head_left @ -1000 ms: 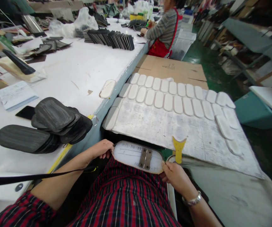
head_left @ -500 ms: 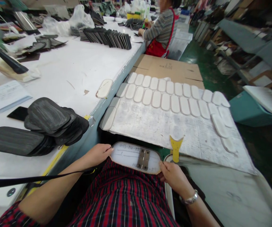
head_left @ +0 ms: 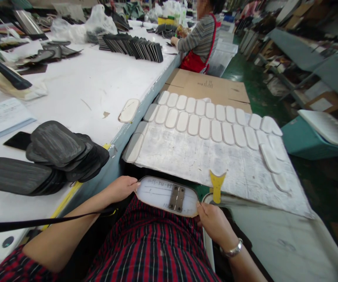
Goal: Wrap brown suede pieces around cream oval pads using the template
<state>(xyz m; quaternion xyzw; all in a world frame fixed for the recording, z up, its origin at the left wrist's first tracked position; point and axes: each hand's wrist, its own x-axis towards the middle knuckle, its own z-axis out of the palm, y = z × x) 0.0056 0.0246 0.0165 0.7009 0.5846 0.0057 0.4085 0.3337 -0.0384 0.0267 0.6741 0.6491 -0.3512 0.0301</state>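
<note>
Close to my body, both hands hold a rounded oblong template (head_left: 154, 192), whitish and translucent, with a metal hinge (head_left: 176, 198) and handwriting on its face. My left hand (head_left: 124, 188) pinches its left end between thumb and fingers. At its right end, my right hand (head_left: 213, 218) is closed on the edge. What lies beneath the template is hidden. Just beyond it is a light board (head_left: 169, 152) bearing rows of white oblong pieces (head_left: 193, 125). A yellow forked tool (head_left: 216, 185) rests at the board's near edge.
Dark oblong pieces (head_left: 59, 147) are heaped on the white table (head_left: 78, 86) at left, beside a black phone-like slab (head_left: 17, 140). One white piece (head_left: 129, 110) lies near the table edge. A co-worker (head_left: 198, 39) sits beyond the cardboard (head_left: 210, 84). A teal bin (head_left: 306, 135) stands at right.
The view has shifted slightly. Both hands keep their hold on the template, which stays in nearly the same place. The co-worker's hands have moved a little.
</note>
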